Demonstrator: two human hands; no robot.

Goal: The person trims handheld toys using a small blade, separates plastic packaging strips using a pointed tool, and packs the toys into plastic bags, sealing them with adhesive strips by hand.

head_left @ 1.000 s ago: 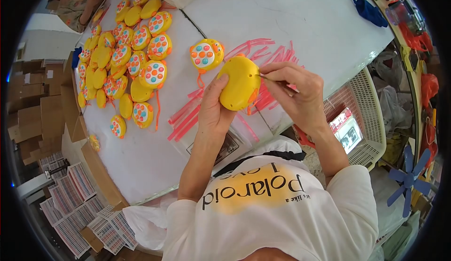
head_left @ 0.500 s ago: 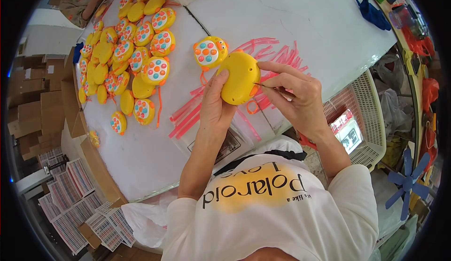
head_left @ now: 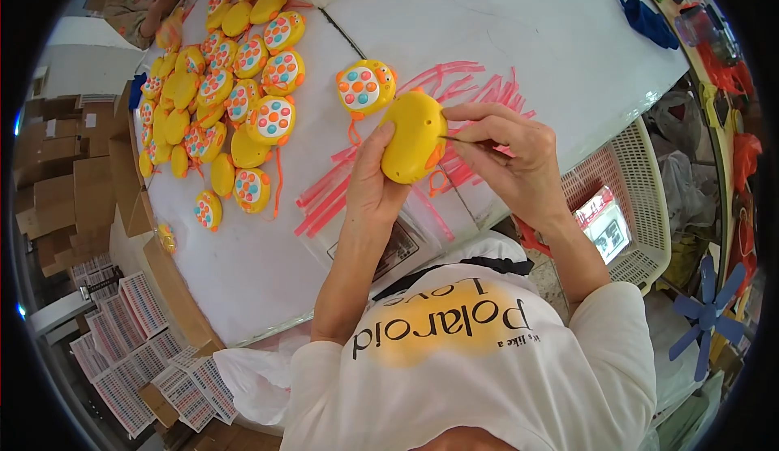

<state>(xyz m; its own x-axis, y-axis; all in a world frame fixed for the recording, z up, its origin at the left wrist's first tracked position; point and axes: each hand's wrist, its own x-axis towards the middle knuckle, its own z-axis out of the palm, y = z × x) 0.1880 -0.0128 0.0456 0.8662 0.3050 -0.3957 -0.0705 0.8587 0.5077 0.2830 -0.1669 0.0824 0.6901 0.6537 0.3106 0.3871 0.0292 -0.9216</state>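
Yellow toy (head_left: pixel 412 139) in left hand (head_left: pixel 376 171), right hand (head_left: pixel 517 159) alongside

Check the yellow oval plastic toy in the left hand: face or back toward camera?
Back: the toy shows a plain yellow surface with small holes, no coloured buttons.

A blue fan (head_left: pixel 707 318) is near a cream basket (head_left: pixel 647 199).

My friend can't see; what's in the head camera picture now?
A person's left hand holds a yellow toy, buttonless side showing, while the right hand pinches a thin dark tool at its edge. Pink strips lie on the white table nearby; many more toys, some showing colorful buttons, cluster at left.
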